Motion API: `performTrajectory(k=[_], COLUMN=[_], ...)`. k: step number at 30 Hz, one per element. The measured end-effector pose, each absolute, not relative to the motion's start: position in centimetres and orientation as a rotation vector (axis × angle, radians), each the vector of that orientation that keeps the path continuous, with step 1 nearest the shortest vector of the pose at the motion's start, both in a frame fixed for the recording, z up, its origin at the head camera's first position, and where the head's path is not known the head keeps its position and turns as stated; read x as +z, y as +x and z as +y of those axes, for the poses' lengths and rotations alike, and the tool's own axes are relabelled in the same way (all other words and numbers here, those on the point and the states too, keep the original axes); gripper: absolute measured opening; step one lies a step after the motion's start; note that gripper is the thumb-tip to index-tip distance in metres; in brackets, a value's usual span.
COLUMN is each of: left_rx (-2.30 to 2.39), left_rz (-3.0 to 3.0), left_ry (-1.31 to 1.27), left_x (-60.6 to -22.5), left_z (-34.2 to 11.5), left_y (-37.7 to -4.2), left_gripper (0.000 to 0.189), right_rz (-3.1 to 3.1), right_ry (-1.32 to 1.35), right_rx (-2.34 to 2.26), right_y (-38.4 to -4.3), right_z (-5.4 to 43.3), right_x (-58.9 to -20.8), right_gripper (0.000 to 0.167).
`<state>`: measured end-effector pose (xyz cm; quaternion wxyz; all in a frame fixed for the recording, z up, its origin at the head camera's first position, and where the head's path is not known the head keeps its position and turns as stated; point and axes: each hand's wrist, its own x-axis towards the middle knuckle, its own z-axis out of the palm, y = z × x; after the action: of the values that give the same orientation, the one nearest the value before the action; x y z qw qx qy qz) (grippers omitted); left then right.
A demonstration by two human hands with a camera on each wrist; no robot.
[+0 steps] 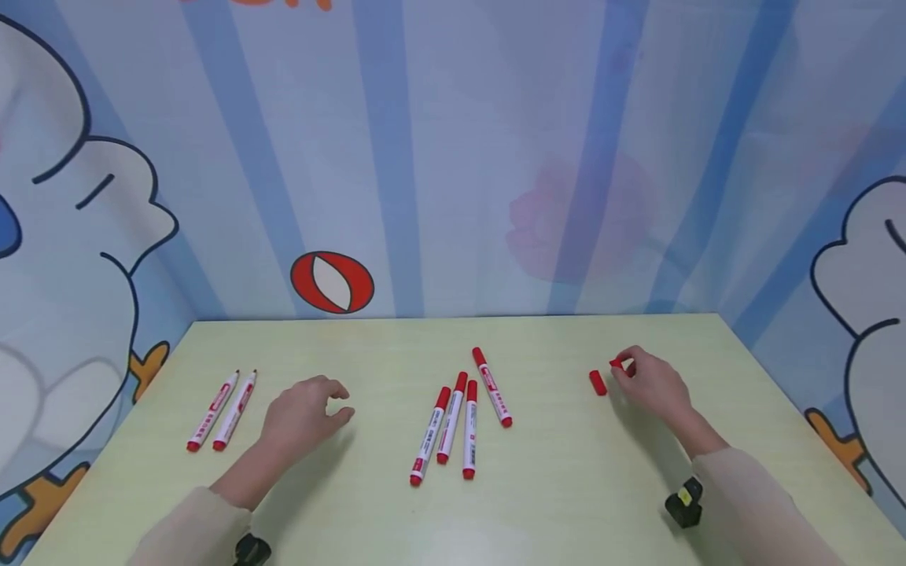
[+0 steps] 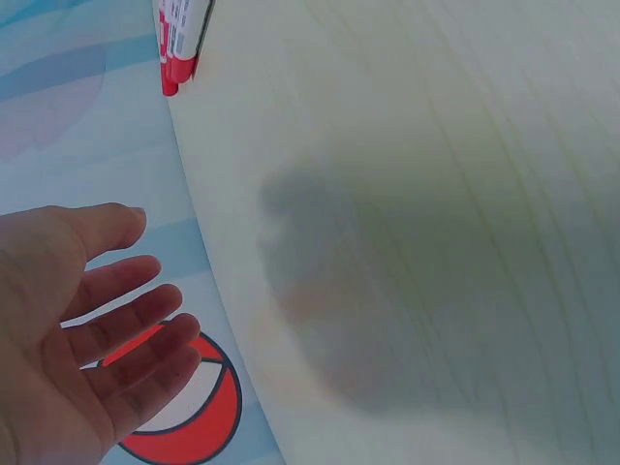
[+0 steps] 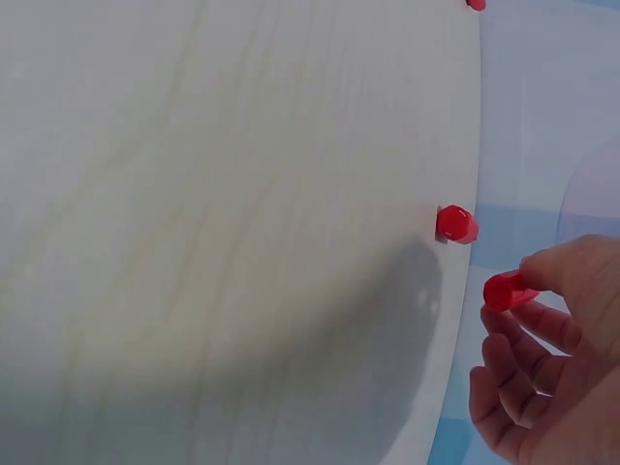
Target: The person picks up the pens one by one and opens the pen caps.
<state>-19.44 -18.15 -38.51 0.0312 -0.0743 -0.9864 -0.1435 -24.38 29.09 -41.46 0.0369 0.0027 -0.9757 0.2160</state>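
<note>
My right hand [image 1: 653, 385] pinches a red marker cap [image 3: 507, 290] between thumb and fingertips, above the right part of the table. Just left of it a second red cap [image 1: 598, 383] lies on the tabletop. My left hand [image 1: 303, 417] hovers over the left part of the table with nothing in it, fingers relaxed and thumb apart, as the left wrist view also shows. To its left lie two uncapped markers [image 1: 212, 412] side by side, tips pointing away. Between the hands lie several capped red-and-white markers [image 1: 451, 418], one of them [image 1: 492, 387] set a little farther back.
The pale wooden table [image 1: 538, 503] ends at a back edge against a light blue printed backdrop [image 1: 467, 157]. Backdrop panels with cartoon figures stand at both sides. A small black device [image 1: 684, 503] sits at the right wrist.
</note>
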Motion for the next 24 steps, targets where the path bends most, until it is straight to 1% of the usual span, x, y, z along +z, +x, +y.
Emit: performTrajectory(k=[6,24], left_rx=[-0.452,-0.43], left_rz=[-3.005,-2.984], left_ry=[-0.285,-0.349], left_x=[-39.0,-39.1], left_z=[-17.6,-16.2], left_y=[-19.6,-19.4], left_gripper=[0.025,0.024], right_rz=[-3.067,-3.143], right_ry=[-0.013,0.004], right_rx=[0.668,0.61], right_y=[-24.6,-24.9], right_z=[29.2,29.0], right_x=[-41.6,-42.4], right_gripper=[0.033,0.028])
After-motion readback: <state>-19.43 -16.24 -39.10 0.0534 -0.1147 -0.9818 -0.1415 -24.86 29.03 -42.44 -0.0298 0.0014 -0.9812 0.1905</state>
